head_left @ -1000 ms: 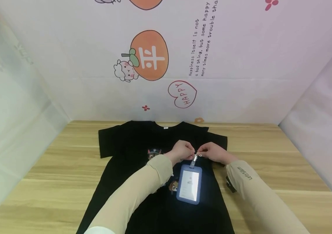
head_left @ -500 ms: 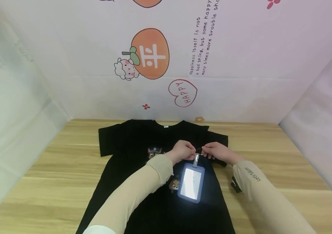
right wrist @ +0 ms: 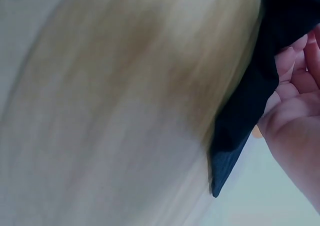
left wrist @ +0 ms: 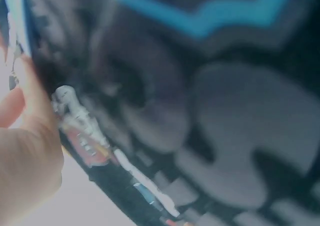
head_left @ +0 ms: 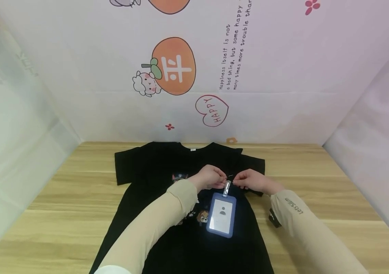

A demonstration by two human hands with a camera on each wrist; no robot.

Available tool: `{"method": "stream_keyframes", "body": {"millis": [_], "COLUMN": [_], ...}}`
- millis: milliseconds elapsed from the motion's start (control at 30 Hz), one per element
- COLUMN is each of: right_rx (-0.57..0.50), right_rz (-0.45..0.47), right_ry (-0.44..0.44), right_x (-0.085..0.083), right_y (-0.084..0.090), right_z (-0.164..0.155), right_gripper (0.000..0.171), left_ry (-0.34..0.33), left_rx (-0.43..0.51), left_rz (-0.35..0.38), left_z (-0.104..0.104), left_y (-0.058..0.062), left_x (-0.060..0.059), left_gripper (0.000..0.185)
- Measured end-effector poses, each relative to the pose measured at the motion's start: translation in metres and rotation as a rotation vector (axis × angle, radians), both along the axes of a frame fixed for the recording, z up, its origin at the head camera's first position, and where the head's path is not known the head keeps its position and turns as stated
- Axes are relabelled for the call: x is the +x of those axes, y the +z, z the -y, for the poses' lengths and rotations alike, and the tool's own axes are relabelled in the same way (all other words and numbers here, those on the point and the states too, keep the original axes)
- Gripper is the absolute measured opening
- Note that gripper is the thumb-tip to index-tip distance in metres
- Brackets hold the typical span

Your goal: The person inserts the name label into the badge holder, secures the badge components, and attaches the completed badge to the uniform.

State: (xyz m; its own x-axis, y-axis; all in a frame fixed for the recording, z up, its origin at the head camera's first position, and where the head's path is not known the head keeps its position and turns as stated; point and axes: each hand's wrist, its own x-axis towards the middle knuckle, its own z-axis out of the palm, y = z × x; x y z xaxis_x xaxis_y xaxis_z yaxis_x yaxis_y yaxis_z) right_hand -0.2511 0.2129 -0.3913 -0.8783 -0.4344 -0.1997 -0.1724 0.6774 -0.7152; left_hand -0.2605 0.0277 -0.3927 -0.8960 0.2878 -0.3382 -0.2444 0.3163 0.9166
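A black T-shirt [head_left: 180,161] with cartoon dog prints lies flat on the wooden table. Over its chest is a blue badge holder [head_left: 221,215] with a white card showing a grey person icon. From its top rises a metal badge clip [head_left: 226,188] with a thin pin sticking up. My left hand [head_left: 211,177] pinches the clip's upper end from the left. On the other side, my right hand [head_left: 251,180] has thumb and fingertips together at the clip's right edge; what they pinch is too small to tell. In the right wrist view, its curled fingers lie beside the shirt's black sleeve [right wrist: 245,101].
The wooden table [head_left: 43,213] extends on both sides of the shirt. A white printed backdrop [head_left: 266,114] stands behind its far edge, with white side panels left and right. A black band shows under the right forearm.
My right hand draws slightly away to the right, then comes back closer to the clip. The left hand keeps its hold. Glare on the card has lessened, so its icon shows.
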Motion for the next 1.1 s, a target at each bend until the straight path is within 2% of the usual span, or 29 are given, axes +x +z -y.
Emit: {"method": "stream_keyframes", "body": {"millis": [200, 300, 367, 500, 600, 733, 867, 1100], "right_rx": [-0.037, -0.038, -0.048, -0.090, -0.131, -0.163, -0.191, -0.206], "right_rz": [0.015, 0.012, 0.020, 0.033, 0.051, 0.068, 0.085, 0.086], "right_ry": [-0.027, -0.045, -0.068, -0.091, -0.112, -0.137, -0.151, -0.157], "right_x": [0.001, 0.002, 0.002, 0.003, 0.003, 0.003, 0.002, 0.002], "right_y": [0.001, 0.002, 0.001, 0.000, 0.000, -0.001, -0.002, -0.003], "right_z": [0.002, 0.002, 0.002, 0.002, 0.003, 0.004, 0.005, 0.006], "right_gripper": [0.016, 0.016, 0.016, 0.017, 0.019, 0.023, 0.024, 0.024], "left_ry": [-0.007, -0.011, -0.037, -0.108, -0.125, -0.093, -0.054, -0.032], "left_rx": [-0.111, -0.115, -0.114, -0.105, -0.076, -0.027, -0.019, -0.015], "left_rz": [-0.148, -0.200, -0.218, -0.215, -0.179, -0.148, -0.141, -0.127], "left_z": [0.007, 0.009, 0.009, 0.010, 0.010, 0.010, 0.010, 0.009], "left_y": [0.010, 0.012, 0.012, 0.011, 0.010, 0.007, 0.004, 0.003], "left_x": [-0.001, -0.001, -0.002, 0.000, 0.001, -0.001, -0.003, -0.004], "left_gripper": [0.014, 0.016, 0.018, 0.021, 0.022, 0.021, 0.019, 0.019]}}
